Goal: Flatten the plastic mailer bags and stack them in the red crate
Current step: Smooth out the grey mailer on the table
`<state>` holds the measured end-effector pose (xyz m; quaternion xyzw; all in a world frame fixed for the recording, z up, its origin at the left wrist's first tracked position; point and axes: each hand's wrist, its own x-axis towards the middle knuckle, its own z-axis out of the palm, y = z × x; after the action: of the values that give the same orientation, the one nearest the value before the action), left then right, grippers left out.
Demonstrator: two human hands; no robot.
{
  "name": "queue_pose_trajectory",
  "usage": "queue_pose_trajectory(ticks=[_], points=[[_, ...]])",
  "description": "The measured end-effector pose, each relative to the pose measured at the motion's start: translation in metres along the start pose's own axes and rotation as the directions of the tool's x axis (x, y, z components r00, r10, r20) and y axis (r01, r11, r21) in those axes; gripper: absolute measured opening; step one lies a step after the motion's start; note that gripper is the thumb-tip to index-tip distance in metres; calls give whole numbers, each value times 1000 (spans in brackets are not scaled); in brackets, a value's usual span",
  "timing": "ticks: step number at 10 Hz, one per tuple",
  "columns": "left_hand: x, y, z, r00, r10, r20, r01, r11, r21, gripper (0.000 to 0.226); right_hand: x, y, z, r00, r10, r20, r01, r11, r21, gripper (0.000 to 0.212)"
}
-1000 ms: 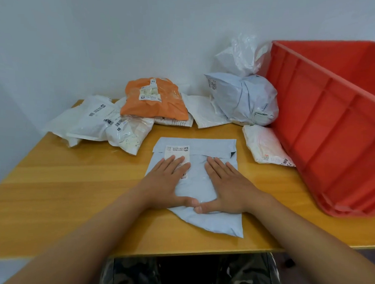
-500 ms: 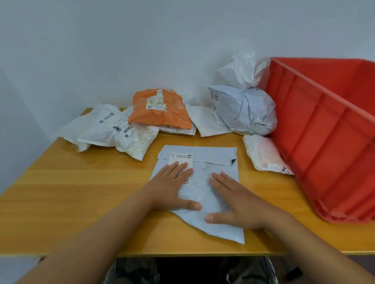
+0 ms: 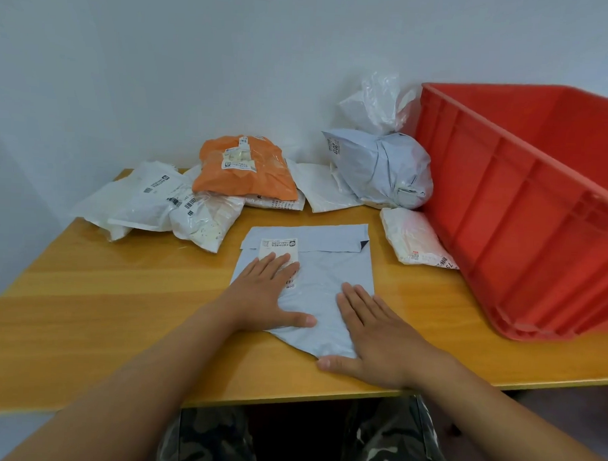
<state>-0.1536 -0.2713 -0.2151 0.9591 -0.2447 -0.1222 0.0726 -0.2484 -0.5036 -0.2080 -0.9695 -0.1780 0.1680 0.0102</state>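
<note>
A flat pale blue mailer bag [image 3: 323, 276] with a white label lies on the wooden table [image 3: 118, 292] in front of me. My left hand [image 3: 265, 295] presses palm-down on its left side, fingers spread over the label. My right hand [image 3: 371, 334] lies flat on the bag's lower right corner, near the table's front edge. The big red crate [image 3: 526, 205] stands at the right, its inside mostly hidden. Behind are an orange bag [image 3: 242, 170], a puffy grey-blue bag [image 3: 382, 171], and white bags [image 3: 157, 199].
A small white bag [image 3: 412, 240] lies against the crate's left wall. A crumpled clear plastic bag [image 3: 374, 104] sits by the white wall at the back. A flat white bag [image 3: 323, 189] lies between the orange and grey-blue ones.
My hands slid apart over the blue bag: the right hand moved down to the lower right corner, the left stayed near the label. The camera view tilted slightly.
</note>
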Motion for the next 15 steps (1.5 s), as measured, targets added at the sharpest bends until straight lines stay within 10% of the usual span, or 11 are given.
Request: queue_pose_trajectory(ticks=[2,5,6,9,11,13,14,15], points=[[0,0,1,1000,1,-13,-1,1000,-2,120,-7,-3,-5,997,-48,-53,50,998,45,116],[1,-4,-2,999,-7,-31,5,996,-87,113,-30,-12,-9,920,-210,-332,199,978,-65,36],[1,-2,-3,998,-41,-46,35,993,-115,109,-31,-15,-12,937,-194,-291,186,981,-56,42],[2,5,-8,970,-195,-145,143,940,-309,83,-10,-19,-23,949,84,-303,-111,991,-74,29],[-21,-4,-42,991,-133,-12,92,750,-655,72,-1,0,-48,802,188,-568,-72,973,220,13],[-32,-54,-72,979,-201,-34,94,596,-798,54,26,30,-93,609,554,-568,308,494,813,15],[-43,-47,-85,945,-233,-229,-52,585,-809,31,34,37,-106,620,642,-451,454,174,874,19],[-60,-24,-96,853,-237,-464,-243,606,-757,14,35,36,-119,599,661,-452,550,72,832,15]])
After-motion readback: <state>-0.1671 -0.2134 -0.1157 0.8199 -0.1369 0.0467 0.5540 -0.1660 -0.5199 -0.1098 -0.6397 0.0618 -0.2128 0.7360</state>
